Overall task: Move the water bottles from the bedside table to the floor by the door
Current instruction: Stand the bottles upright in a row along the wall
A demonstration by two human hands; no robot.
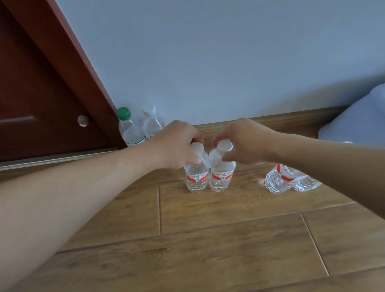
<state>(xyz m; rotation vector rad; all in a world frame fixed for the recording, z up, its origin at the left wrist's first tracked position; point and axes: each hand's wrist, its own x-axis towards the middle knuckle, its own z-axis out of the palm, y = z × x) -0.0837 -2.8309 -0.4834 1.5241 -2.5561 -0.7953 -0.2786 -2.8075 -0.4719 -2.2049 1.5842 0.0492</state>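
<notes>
Soft, even daylight fills the view, with no glare. A diffuse shadow crosses the wall (pixel 226 53) at right. Wide-angle distortion tilts the door (pixel 25 88) and stretches the forearms. Detail is slightly soft throughout, with mild blur at the edges.

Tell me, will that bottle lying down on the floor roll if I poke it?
Probably. The lying bottle is round and rests on its side on smooth floor. A second bottle beside it may stop it. It looks clear and thin, so likely squishy.
</notes>
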